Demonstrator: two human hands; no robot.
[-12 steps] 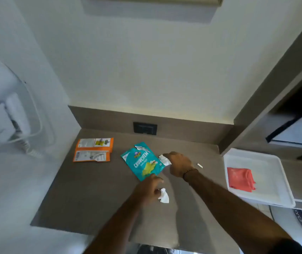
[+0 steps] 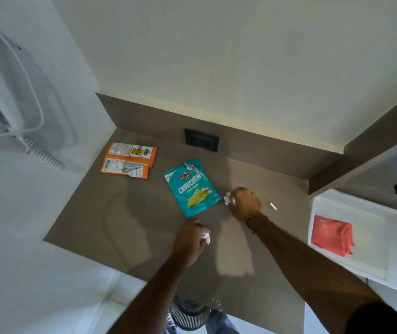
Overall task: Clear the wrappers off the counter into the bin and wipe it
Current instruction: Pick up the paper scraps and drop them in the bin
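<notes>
A teal snack wrapper (image 2: 192,189) lies flat in the middle of the brown counter (image 2: 125,227). Two orange wrappers (image 2: 130,160) lie at the back left. My left hand (image 2: 190,242) is closed on a crumpled white paper scrap (image 2: 205,237), just in front of the teal wrapper. My right hand (image 2: 244,203) is closed on another white scrap (image 2: 228,198), touching the counter right of the teal wrapper. A small white bit (image 2: 272,206) lies to the right of that hand. A mesh bin (image 2: 189,314) shows below the counter's front edge.
A white tray (image 2: 385,227) at the right holds a folded red cloth (image 2: 332,235). A black wall socket (image 2: 201,140) sits in the backsplash. A white wall phone with coiled cord (image 2: 7,109) hangs at the left. A cabinet side rises at the back right.
My left hand has closed more tightly around its white scrap. My right hand has gathered its scrap further into the fist. The wrappers have not moved.
</notes>
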